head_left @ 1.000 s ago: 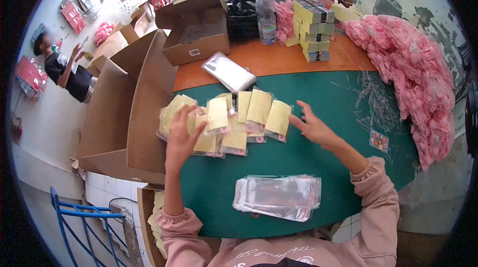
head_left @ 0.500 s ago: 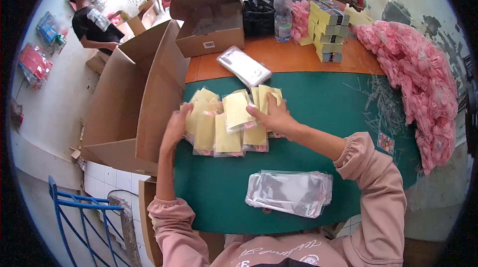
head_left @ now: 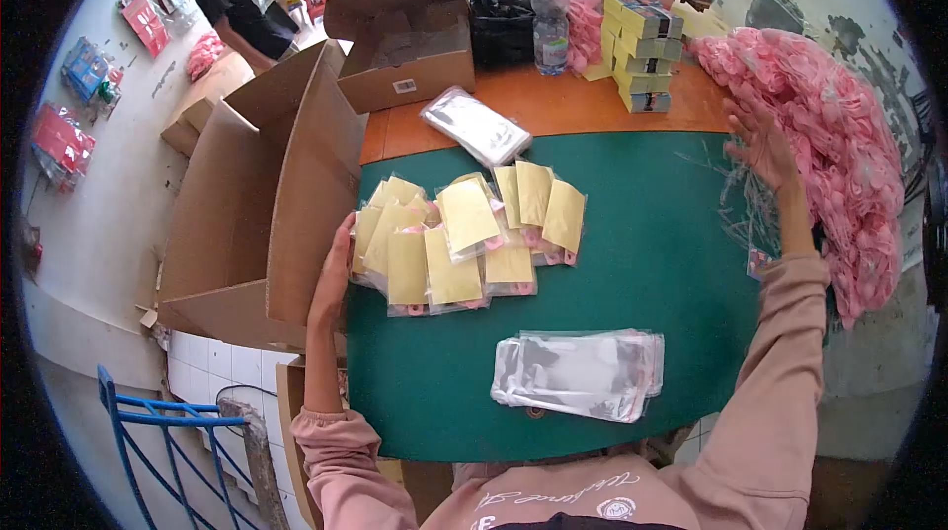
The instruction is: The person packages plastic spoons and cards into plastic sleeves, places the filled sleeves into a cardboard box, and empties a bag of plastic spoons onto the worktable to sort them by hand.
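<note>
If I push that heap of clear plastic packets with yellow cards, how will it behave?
The heap of clear plastic packets would probably spread rather than move as one, since they overlap loosely. Being shiny plastic, they may slip on the green tabletop. Each should stay fairly flat, as the yellow cards look unbent.

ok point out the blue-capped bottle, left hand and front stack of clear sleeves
Blue-capped bottle [head_left: 550, 28]: head view, middle of its body
Left hand [head_left: 334, 275]: head view, middle of the hand
Front stack of clear sleeves [head_left: 575, 375]: head view, top sleeve's middle
</note>
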The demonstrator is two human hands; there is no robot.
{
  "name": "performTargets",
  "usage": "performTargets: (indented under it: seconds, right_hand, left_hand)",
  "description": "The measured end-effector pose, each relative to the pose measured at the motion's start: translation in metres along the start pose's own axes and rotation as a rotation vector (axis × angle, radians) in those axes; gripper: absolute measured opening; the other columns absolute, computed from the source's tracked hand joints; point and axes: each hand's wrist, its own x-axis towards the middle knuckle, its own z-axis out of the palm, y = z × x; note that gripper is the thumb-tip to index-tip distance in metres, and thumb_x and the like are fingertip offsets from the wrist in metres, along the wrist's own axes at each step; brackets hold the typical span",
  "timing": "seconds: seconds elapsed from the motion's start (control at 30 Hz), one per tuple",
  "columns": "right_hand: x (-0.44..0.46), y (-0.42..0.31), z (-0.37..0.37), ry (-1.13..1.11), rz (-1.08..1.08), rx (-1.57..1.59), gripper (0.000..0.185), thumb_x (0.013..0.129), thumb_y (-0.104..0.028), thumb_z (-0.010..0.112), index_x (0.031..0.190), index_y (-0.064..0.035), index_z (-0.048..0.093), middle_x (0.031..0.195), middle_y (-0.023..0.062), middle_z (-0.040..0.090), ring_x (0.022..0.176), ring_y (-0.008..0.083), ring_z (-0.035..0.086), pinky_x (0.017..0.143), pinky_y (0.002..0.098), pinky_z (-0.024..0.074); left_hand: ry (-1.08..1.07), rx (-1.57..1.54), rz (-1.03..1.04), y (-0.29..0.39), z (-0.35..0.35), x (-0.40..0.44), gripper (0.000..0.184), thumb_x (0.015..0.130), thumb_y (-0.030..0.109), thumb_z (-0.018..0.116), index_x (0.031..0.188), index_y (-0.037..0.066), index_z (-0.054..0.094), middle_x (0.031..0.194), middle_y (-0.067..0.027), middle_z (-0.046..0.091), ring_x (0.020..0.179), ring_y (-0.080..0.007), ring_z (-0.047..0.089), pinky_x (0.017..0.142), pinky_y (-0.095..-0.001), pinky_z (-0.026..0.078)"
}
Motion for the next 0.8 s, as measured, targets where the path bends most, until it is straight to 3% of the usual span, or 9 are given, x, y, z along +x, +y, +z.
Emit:
performTargets:
  seconds: [0.17,0.23,0.3,0.37,0.43,0.53,0.6,0.77,0.8]
  right_hand:
    - [-0.004,0.008,-0.027,-0.033,0.945,-0.875,0.063,0.084,-0.048,0.043,0.132,-0.0136,0.024,0.121,0.0141,0.045,0.102,0.0257,0.051,0.079,0.0450,0.0458]
    - [0.014,-0.044,0.051,0.194,0.415,0.098,0.062,0.084,-0.050,0.041,0.132,-0.0140,0.025,0.122,0.0135,0.043,0.105,0.0284,0.048,0.079,0.0470,0.0447]
    - [0.035,-0.028,0.082,0.109,0.417,0.456,0.066,0.083,-0.054,0.039,0.133,-0.0140,0.023,0.122,0.0153,0.040,0.110,0.0322,0.042,0.081,0.0506,0.0416]
    - [0.062,-0.015,0.129,0.144,0.582,0.198,0.073,0.080,-0.060,0.039,0.135,-0.0161,0.017,0.129,0.0182,0.031,0.115,0.0334,0.037,0.085,0.0518,0.0381]
    - [0.091,-0.007,0.170,0.161,0.739,-0.008,0.082,0.077,-0.064,0.040,0.136,-0.0169,0.008,0.133,0.0207,0.024,0.120,0.0354,0.029,0.088,0.0526,0.0336]
    - [0.110,-0.013,0.208,0.170,0.735,0.097,0.095,0.071,-0.069,0.044,0.136,-0.0105,0.006,0.134,0.0242,0.022,0.119,0.0359,0.033,0.089,0.0507,0.0343]
    - [0.121,-0.004,0.232,0.272,0.518,0.073,0.103,0.067,-0.068,0.051,0.136,-0.0081,0.003,0.132,0.0277,0.022,0.122,0.0384,0.025,0.095,0.0492,0.0274]
    - [0.122,-0.021,0.268,0.167,0.543,-0.121,0.102,0.067,-0.059,0.059,0.137,-0.0143,0.000,0.128,0.0325,0.013,0.121,0.0403,0.021,0.099,0.0432,0.0234]
    - [0.123,-0.019,0.272,0.171,0.506,-0.155,0.103,0.065,-0.059,0.060,0.136,-0.0113,0.003,0.129,0.0327,0.014,0.122,0.0418,0.014,0.100,0.0448,0.0166]
  left_hand:
    - [0.085,-0.109,-0.085,-0.003,0.005,0.004,0.069,0.086,0.050,0.036,0.134,0.002,0.018,0.133,-0.0138,0.030,0.122,-0.0213,0.030,0.100,-0.0312,0.022]
    - [0.180,-0.162,-0.168,0.002,0.007,0.004,0.073,0.084,0.051,0.040,0.133,0.000,0.019,0.132,-0.0151,0.030,0.122,-0.0242,0.028,0.098,-0.0367,0.025]
    - [0.207,0.049,-0.141,-0.002,0.004,0.008,0.074,0.083,0.050,0.042,0.133,0.000,0.020,0.130,-0.0149,0.034,0.120,-0.0243,0.032,0.097,-0.0366,0.026]
    - [0.231,0.257,-0.120,-0.016,-0.002,0.013,0.074,0.083,0.050,0.043,0.132,0.000,0.022,0.128,-0.0148,0.037,0.117,-0.0244,0.035,0.096,-0.0364,0.028]
    - [0.175,0.030,-0.184,-0.031,-0.012,0.020,0.068,0.083,0.044,0.047,0.129,-0.002,0.029,0.121,-0.0122,0.045,0.108,-0.0206,0.045,0.091,-0.0310,0.034]
    - [-0.027,-0.230,-0.244,-0.013,0.015,0.009,0.062,0.083,0.039,0.050,0.125,-0.003,0.034,0.116,-0.0096,0.048,0.100,-0.0174,0.050,0.087,-0.0274,0.037]
    - [0.025,-0.245,-0.230,-0.011,0.033,0.007,0.059,0.083,0.037,0.050,0.123,-0.004,0.035,0.116,-0.0096,0.048,0.100,-0.0170,0.049,0.086,-0.0274,0.037]
    - [0.128,-0.295,-0.162,0.018,0.081,-0.012,0.057,0.081,0.033,0.056,0.121,-0.002,0.034,0.112,-0.0106,0.048,0.100,-0.0185,0.050,0.084,-0.0294,0.041]
    - [0.090,-0.336,-0.145,0.026,0.087,-0.016,0.058,0.080,0.033,0.057,0.121,-0.001,0.034,0.112,-0.0112,0.048,0.100,-0.0187,0.050,0.083,-0.0298,0.043]
